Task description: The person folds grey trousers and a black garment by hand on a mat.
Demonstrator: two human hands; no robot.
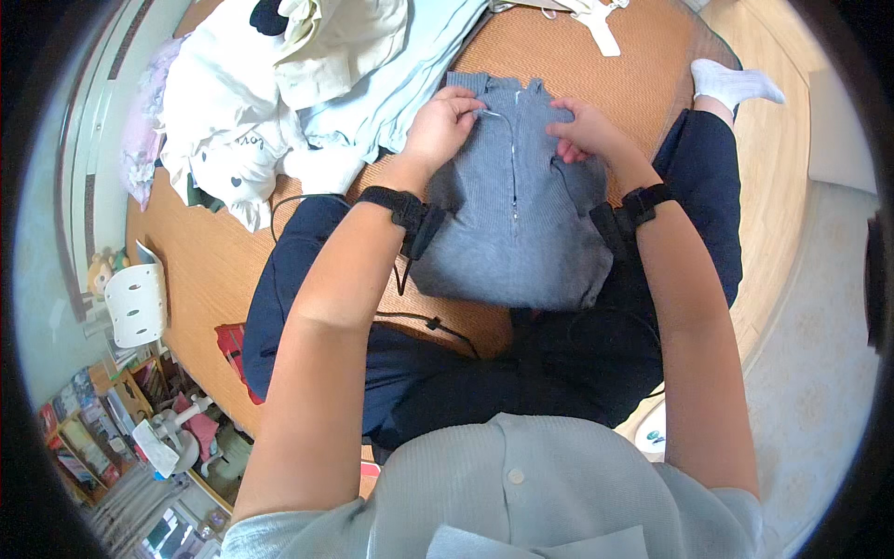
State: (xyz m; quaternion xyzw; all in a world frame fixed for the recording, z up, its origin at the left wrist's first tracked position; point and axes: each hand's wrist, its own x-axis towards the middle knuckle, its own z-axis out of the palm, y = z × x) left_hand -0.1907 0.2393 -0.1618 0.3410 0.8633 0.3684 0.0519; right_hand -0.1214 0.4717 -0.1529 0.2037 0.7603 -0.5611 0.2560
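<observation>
A grey ribbed knit sweater (503, 258) with a front zipper lies folded into a compact shape before me, collar at the far end. My left hand (443, 126) pinches the fabric beside the zipper, near the collar on the left. At the sweater's right shoulder, my right hand (583, 131) rests with thumb and forefinger apart; its other fingers curl against the knit. Both wrists wear black straps with small modules.
Piled clothes, including a white printed garment (230, 133) and a light blue one (391, 84), lie at the upper left. A white hanger (601, 28) is at the far edge of the woven mat (552, 45). Black cable (433, 323) runs near my legs.
</observation>
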